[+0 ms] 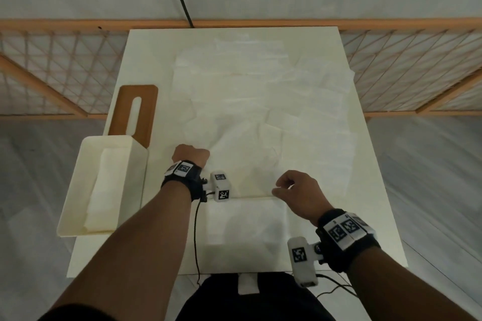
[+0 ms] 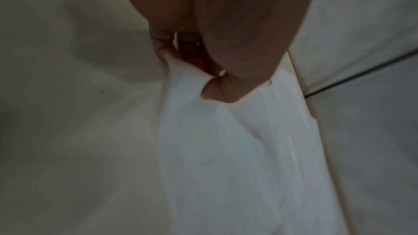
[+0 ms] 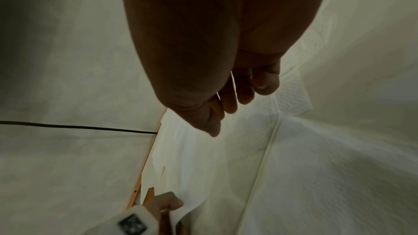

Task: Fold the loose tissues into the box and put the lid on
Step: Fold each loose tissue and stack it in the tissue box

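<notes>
Fingers (image 2: 162, 49) and thumb of the left hand (image 1: 191, 155) pinch the edge of a white tissue (image 2: 237, 149), lifting it off the table (image 1: 370, 190). Just above the near tissues, the right hand (image 1: 297, 194) hovers with loosely curled fingers grasping nothing. Several thin, creased tissues (image 1: 260, 91) overlap across the table; an exact count is unclear. One cream box (image 1: 78, 190), holding folded tissues, stands at the near left, with one brown slotted lid (image 1: 146, 112) just behind it.

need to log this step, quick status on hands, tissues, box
Left hand pinches a tissue edge; right hand loosely curled, empty. Box open, tissues inside; lid off behind it. Nothing in the way.
</notes>
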A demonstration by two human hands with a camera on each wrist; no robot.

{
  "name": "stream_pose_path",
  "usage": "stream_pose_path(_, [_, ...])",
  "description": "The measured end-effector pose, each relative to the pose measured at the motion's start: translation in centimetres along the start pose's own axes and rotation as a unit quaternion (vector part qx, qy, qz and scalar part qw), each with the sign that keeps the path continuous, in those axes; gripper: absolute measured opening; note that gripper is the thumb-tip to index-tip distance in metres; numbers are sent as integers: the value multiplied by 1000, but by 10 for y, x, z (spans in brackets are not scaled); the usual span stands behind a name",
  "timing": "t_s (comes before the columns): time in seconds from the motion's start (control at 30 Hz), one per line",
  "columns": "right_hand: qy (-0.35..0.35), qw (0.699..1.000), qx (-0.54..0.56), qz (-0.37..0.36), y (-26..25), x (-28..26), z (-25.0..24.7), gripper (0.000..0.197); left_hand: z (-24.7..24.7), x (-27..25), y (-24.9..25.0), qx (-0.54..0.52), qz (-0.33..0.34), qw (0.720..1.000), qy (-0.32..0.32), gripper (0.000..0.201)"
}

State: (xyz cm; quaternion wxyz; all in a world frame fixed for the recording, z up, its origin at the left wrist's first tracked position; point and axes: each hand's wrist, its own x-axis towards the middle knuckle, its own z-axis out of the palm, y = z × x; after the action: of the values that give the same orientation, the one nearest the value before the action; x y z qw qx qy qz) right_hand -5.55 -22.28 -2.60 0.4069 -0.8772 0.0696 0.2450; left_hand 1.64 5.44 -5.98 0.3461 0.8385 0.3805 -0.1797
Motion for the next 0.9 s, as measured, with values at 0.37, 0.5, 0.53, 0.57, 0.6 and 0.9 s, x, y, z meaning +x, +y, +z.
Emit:
stream_pose_path(0.37, [-121, 927, 345, 84, -40, 24, 6, 47, -73, -103, 4, -351, 120, 918, -139, 54])
stream_pose_path(0.5, [-173, 852, 494, 26, -60, 24, 7, 47, -88, -121, -15, -434, 140, 871, -184, 62])
stream_pose_path(0.53, [-167, 843, 512, -2, -67, 22, 4, 39, -89, -122, -21, -449, 137, 863, -186, 64])
stream_pose_path(0.57, [-157, 842, 515, -22, -71, 21, 0, 43, -91, -124, -24, -458, 134, 858, -190, 65])
stream_pose_path(0.6, [-145, 850, 506, -34, -75, 18, -6, 56, -92, -126, -27, -468, 131, 852, -194, 63])
stream_pose_path(0.9, [-92, 917, 376, -96, -75, 8, -41, 11, -100, -123, -27, -304, 203, 923, -121, 19])
